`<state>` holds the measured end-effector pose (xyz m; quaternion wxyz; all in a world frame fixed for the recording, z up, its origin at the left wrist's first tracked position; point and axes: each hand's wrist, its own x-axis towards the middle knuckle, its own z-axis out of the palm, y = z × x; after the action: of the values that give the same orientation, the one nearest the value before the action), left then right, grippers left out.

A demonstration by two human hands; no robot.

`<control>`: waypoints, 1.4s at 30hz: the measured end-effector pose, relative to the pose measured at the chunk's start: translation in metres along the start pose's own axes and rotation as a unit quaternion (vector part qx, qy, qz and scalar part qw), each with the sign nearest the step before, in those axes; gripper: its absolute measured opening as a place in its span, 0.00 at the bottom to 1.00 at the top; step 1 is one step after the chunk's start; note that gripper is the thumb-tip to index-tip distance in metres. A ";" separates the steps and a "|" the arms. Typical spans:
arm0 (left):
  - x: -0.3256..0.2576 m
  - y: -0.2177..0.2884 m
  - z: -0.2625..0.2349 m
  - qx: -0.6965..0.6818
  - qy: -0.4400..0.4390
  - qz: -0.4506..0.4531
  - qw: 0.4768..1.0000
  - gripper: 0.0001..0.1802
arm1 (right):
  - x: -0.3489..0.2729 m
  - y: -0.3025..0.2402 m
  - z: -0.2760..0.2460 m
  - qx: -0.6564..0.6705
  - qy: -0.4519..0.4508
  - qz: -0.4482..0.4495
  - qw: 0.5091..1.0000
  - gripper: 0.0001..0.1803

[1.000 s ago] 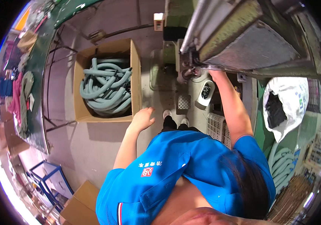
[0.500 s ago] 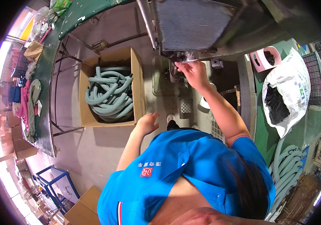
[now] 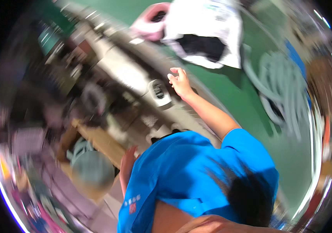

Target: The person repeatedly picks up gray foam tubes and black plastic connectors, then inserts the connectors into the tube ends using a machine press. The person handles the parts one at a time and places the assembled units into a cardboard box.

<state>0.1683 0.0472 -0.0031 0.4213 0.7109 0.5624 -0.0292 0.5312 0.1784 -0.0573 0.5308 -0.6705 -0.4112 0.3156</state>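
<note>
The picture is heavily blurred. My right hand (image 3: pixel 179 83) is stretched forward with its fingers apart and holds nothing. It hovers just right of a small white device (image 3: pixel 159 92) at the edge of a grey metal machine (image 3: pixel 125 72). My left hand (image 3: pixel 127 169) hangs at my side with the fingers loosely straight, empty, beside my blue shirt (image 3: pixel 189 171). It is close to a cardboard box (image 3: pixel 104 141) with pale green hoses (image 3: pixel 81 149) in it.
A white bag (image 3: pixel 208 23) with dark contents lies on the green surface (image 3: pixel 228 89) ahead. A pink roll (image 3: pixel 150 21) sits left of it. A coil of pale green hoses (image 3: pixel 280 83) lies at the right. Blurred clutter fills the left side.
The view has swung round sharply and blurred. My right hand has come away from the machine's underside and now hovers open by the white device. My left hand has dropped to my side.
</note>
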 end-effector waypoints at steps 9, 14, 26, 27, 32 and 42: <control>0.091 0.052 0.028 0.153 -0.085 0.166 0.970 0.22 | -0.015 0.061 -0.377 -0.679 0.217 0.072 0.698 0.26; 0.131 0.175 0.008 0.172 -0.136 0.333 0.917 0.24 | 0.013 0.053 -0.427 -0.623 0.052 0.167 0.762 0.19; 0.064 0.301 -0.096 -0.528 0.050 0.394 0.751 0.51 | -0.080 -0.082 -0.183 -0.296 -0.185 -0.535 0.770 0.18; 0.051 0.285 -0.111 -0.554 0.028 0.396 0.732 0.50 | -0.069 -0.087 -0.177 -0.230 -0.220 -0.535 0.782 0.17; -0.058 0.209 -0.128 -0.462 0.068 0.400 0.789 0.40 | 0.049 -0.046 -0.151 -0.353 -0.100 -0.350 0.862 0.11; -0.071 0.164 -0.099 -0.125 0.152 0.088 0.976 0.32 | 0.146 0.044 -0.149 -0.639 -0.100 -0.063 0.760 0.17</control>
<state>0.2352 0.0524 0.1900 0.4175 0.6955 0.5541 0.1871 0.7369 0.2364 -0.0622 -0.0463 -0.7915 -0.6093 0.0111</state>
